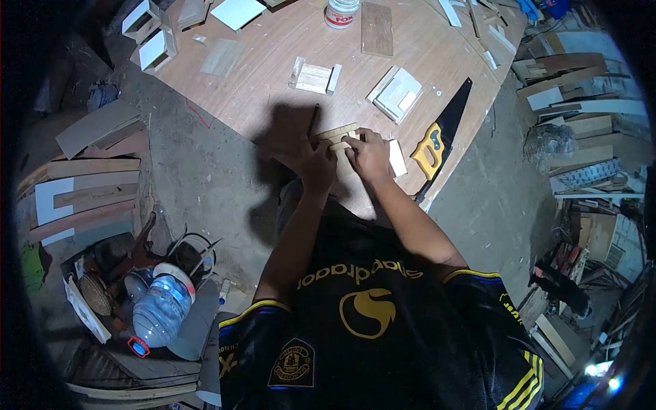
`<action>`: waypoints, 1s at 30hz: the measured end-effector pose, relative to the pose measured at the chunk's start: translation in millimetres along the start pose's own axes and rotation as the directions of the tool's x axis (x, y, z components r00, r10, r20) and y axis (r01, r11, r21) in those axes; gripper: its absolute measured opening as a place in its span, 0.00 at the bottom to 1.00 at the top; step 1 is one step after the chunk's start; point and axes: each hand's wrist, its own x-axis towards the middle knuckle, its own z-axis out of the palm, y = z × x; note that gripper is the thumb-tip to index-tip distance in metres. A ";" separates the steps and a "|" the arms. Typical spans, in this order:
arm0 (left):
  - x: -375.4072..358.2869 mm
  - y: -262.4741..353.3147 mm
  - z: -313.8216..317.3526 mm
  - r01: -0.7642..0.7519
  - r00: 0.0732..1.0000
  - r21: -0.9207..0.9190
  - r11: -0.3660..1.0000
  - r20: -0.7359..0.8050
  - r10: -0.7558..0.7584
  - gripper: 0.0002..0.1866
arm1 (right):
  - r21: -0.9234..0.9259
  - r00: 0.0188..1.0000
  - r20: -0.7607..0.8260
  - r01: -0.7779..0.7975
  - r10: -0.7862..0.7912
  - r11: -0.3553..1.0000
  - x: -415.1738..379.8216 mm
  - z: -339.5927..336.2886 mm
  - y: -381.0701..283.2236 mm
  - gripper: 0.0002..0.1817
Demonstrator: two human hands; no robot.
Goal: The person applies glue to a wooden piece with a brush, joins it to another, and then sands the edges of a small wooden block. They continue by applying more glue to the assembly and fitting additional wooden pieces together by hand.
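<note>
**Head view: both hands on a small wood assembly at the near edge**

Head camera looked straight down over your chest. Your left hand and right hand sat side by side on a small wooden piece at the near edge of the plywood tabletop. Fingers of both hands were curled down onto it, pressing or gripping; how firmly, you could not tell from this angle. The piece lay directly under the fingertips, its long axis running left to right across you, slightly tilted up to the right. A pale block touched the right hand's outer side. The right hand was nearer the yellow-handled handsaw, blade pointing away. Further up the board: small box frames, a white jar. The room was a workshop with a concrete floor, stacked offcuts and a water bottle at left.
</note>
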 end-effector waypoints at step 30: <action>-2.1 -8.7 10.9 0.063 0.997 -0.047 0.997 0.038 -0.061 0.14 | -0.030 0.997 0.064 -0.048 0.050 0.998 2.4 -2.8 -4.3 0.15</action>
